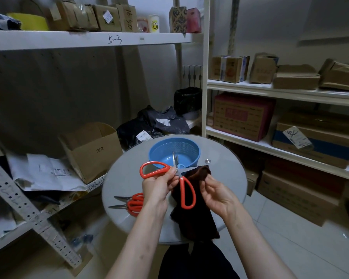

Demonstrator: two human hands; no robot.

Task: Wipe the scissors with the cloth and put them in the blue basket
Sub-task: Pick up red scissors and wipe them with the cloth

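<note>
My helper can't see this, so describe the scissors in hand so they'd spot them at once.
Above the round grey table, just in front of the blue basket, the left hand holds red-handled scissors over a dark cloth that the right hand grips. Unlike the other red scissors lying flat at the table's left, these are lifted with blades spread open.

Left hand (pixel 159 186) holds open scissors (pixel 186 190) over cloth (pixel 195 222).

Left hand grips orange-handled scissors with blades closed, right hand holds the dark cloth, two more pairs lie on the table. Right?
No: the head view shows the scissors with blades spread open. Otherwise right: left hand grips them, right hand holds the dark cloth, two more pairs lie on the table.
</note>
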